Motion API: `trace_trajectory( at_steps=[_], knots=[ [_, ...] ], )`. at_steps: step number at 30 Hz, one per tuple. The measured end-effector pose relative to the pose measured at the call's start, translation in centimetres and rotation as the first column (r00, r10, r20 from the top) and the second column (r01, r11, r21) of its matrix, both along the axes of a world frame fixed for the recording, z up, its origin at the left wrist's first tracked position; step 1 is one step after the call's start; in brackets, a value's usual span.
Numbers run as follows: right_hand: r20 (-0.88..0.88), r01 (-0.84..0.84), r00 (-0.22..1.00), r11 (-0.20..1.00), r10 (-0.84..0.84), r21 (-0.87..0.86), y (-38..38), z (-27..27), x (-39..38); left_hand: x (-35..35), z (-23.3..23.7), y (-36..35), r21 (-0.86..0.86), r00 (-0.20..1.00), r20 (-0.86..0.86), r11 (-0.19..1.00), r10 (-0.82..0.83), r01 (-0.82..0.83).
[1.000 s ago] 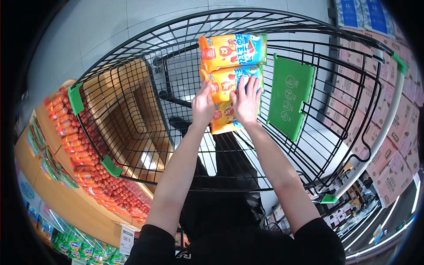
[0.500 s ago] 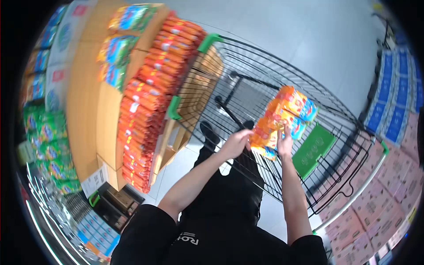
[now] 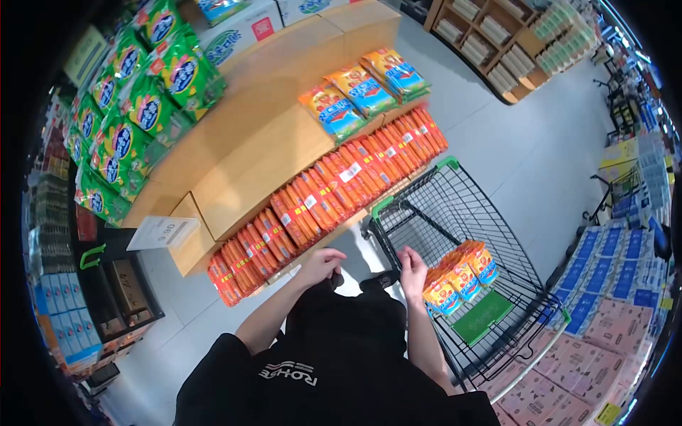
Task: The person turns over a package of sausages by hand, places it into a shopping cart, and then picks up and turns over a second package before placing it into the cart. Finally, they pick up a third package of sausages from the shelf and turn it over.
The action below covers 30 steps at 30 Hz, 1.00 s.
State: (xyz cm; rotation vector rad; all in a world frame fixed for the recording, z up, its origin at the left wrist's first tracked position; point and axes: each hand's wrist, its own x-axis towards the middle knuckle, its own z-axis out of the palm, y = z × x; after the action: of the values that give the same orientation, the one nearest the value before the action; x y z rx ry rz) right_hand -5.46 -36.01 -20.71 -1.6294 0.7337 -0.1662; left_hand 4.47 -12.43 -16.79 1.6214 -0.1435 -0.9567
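My left hand [image 3: 321, 268] is over the floor below the red-orange row, loosely bent and empty, with a gap between thumb and fingers. Close to the cart's near side, my right hand [image 3: 413, 274] is loosely curled, its fingers parted and nothing seen in them. Several orange-and-blue snack packs [image 3: 465, 280] stand together inside the wire shopping cart [image 3: 490, 220], just right of my right hand. Red-orange packs [image 3: 341, 181] fill a long row along the shelf edge. Three orange-and-blue packs [image 3: 366, 89] lie at the far end of the wooden shelf [image 3: 249, 177].
Green bags [image 3: 145, 110] are piled at upper left, above a price sign [image 3: 163, 233]. A green plate [image 3: 483, 318] is on the cart. Pink cartons [image 3: 586, 369] and blue-and-white cartons [image 3: 604, 263] line the right. A wooden rack [image 3: 490, 42] stands beyond the aisle.
Both hands have come away from the orange-and-blue packs, which now stand in the cart. The view has turned toward the shelf, with the cart now lower right.
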Motion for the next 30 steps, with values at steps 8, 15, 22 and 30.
trace_trajectory(
  at_steps=[8,15,22,30],
  knots=[
    [-0.023,-0.373,0.927,0.928,0.373,-0.004,11.2,2.7,4.9,1.6,2.1,8.6,-0.114,0.999,0.032,0.993,0.027,-0.024],
    [0.083,-0.332,0.943,0.917,0.322,0.221,12.1,3.0,10.6,0.1,1.8,10.4,-0.119,0.966,0.018,0.960,0.257,-0.254],
    [0.054,-0.083,0.996,0.878,0.065,0.472,8.1,6.2,22.5,-1.0,1.4,14.8,-0.054,0.914,0.036,0.914,0.403,-0.401],
    [-0.040,0.054,0.998,0.858,-0.039,0.511,5.5,2.8,31.6,1.2,2.4,13.9,-0.013,0.840,0.057,0.842,0.539,-0.539]
  ],
)
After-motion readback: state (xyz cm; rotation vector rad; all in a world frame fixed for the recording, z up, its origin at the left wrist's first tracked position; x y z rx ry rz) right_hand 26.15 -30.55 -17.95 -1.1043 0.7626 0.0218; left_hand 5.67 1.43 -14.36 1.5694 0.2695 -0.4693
